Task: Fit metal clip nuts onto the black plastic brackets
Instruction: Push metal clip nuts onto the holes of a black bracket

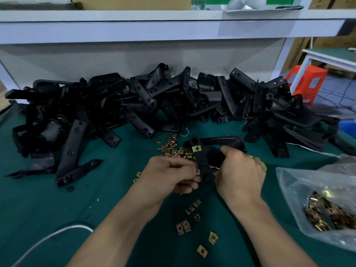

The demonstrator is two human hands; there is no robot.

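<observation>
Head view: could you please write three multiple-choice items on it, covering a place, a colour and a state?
1. Where does the plastic bag lie? A. on the person's right B. on the person's left C. on the shelf
2. What colour is the table cover? A. red B. green C. white
3. How is the bracket gripped by the right hand? A. bare B. one clip nut fitted C. snapped in two
1 A: it lies at the right edge. 2 B: green cloth shows. 3 B: a yellow nut clips its upper end.
</observation>
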